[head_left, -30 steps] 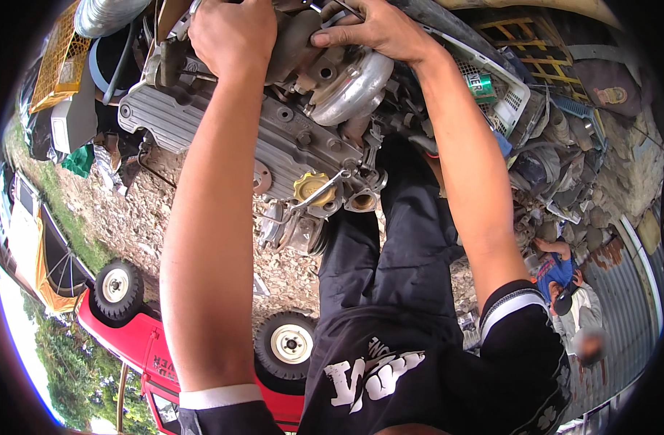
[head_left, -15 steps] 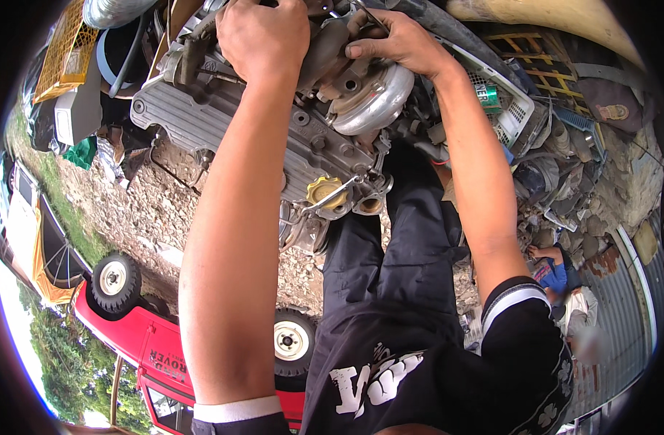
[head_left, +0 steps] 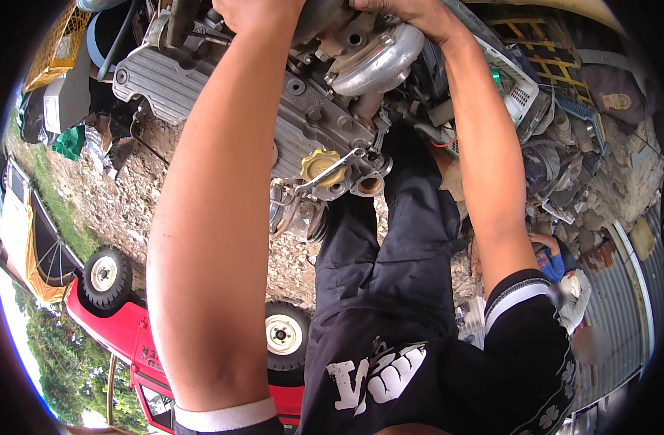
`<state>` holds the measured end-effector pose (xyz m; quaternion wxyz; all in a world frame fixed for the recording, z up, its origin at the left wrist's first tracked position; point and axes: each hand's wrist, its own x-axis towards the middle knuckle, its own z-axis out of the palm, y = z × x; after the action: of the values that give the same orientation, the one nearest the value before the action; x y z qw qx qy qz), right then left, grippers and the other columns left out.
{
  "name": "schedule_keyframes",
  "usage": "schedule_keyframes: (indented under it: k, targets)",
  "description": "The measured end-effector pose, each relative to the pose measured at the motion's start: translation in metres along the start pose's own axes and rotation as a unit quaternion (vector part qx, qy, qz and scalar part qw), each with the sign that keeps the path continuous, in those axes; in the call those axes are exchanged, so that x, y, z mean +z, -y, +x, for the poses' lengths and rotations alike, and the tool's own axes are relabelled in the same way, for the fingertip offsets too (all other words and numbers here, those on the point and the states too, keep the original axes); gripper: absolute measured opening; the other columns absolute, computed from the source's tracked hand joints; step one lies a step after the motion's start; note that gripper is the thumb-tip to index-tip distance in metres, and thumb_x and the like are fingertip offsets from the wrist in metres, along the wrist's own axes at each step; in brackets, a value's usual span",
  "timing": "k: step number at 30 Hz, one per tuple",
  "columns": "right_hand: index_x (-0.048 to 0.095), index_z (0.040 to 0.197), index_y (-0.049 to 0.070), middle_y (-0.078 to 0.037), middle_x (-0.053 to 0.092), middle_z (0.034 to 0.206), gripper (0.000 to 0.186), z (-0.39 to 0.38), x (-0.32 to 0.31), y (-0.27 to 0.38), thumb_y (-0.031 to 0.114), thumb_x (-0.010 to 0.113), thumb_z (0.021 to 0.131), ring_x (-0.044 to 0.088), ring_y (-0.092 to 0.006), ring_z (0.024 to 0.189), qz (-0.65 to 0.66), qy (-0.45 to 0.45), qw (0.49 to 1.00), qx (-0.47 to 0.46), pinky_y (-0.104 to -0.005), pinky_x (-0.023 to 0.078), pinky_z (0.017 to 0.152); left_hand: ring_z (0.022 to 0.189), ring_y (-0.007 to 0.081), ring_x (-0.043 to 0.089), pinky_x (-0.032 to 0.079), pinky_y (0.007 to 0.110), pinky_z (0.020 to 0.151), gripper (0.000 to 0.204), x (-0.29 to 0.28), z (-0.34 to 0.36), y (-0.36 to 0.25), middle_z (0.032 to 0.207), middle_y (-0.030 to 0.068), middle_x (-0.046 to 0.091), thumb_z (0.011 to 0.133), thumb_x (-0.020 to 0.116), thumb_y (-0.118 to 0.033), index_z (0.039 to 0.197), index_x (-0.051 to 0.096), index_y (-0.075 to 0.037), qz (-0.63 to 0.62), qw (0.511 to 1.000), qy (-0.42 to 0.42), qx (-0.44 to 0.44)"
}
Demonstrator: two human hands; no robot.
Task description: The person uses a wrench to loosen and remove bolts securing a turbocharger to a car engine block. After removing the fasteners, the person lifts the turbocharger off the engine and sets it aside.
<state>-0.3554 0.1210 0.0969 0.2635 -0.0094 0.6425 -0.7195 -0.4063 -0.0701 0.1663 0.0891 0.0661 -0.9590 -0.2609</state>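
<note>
Engine (head_left: 314, 112), grey ribbed cover (head_left: 174, 83), yellow cap (head_left: 322, 167), silver housing (head_left: 383, 67)

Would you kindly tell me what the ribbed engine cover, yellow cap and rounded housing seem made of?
Ribbed engine cover: likely cast metal, dull grey with integral ribs. Yellow cap: probably matte plastic by its scalloped rim, possibly painted metal. Rounded housing: apparently bare metal, given its silvery sheen.

From here I count one left hand (head_left: 258, 11), one right hand (head_left: 423, 14), one engine (head_left: 330, 134), one yellow cap (head_left: 322, 167), one rounded silver housing (head_left: 379, 67), one white plastic crate (head_left: 521, 96), one red vehicle (head_left: 113, 320) and two cream-centred wheels (head_left: 283, 333) showing on it.
</note>
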Motion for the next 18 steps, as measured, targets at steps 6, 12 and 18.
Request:
schedule_keyframes:
  k: [6, 12, 18]
  targets:
    - [0.070, 0.103, 0.006, 0.003, 0.068, 0.088, 0.030, -0.003, 0.007, 0.000, 0.028, 0.085, 0.088, 0.061, -0.0073, 0.078, 0.022, -0.030, 0.999, -0.002, -0.0250, 0.048, 0.069, 0.109, 0.0414, 0.068, 0.052, 0.048, 0.099, 0.042, 0.007, -0.002, 0.005, 0.106, 0.0254, 0.074, 0.090, 0.060, -0.036, 0.097, 0.078, 0.000, 0.010, 1.000, -0.022, -0.007]
    - [0.068, 0.127, 0.001, -0.003, 0.070, 0.116, 0.049, -0.004, 0.000, 0.005, 0.037, 0.077, 0.094, 0.062, -0.0133, 0.107, -0.033, 0.014, 0.999, -0.031, -0.0297, 0.049, 0.095, 0.110, 0.0409, 0.068, 0.052, 0.047, 0.099, 0.042, -0.003, -0.004, -0.003, 0.109, 0.0248, 0.074, 0.090, 0.062, -0.038, 0.100, 0.079, -0.001, -0.022, 0.999, 0.019, -0.024]
    - [0.067, 0.128, 0.001, -0.006, 0.070, 0.121, 0.049, -0.005, 0.004, 0.007, 0.037, 0.075, 0.095, 0.066, -0.0169, 0.109, 0.058, 0.048, 0.997, 0.018, -0.0314, 0.050, 0.098, 0.111, 0.0405, 0.069, 0.053, 0.046, 0.101, 0.043, -0.015, -0.008, -0.011, 0.114, 0.0249, 0.073, 0.090, 0.061, -0.039, 0.106, 0.079, -0.003, -0.051, 0.995, 0.053, -0.070]
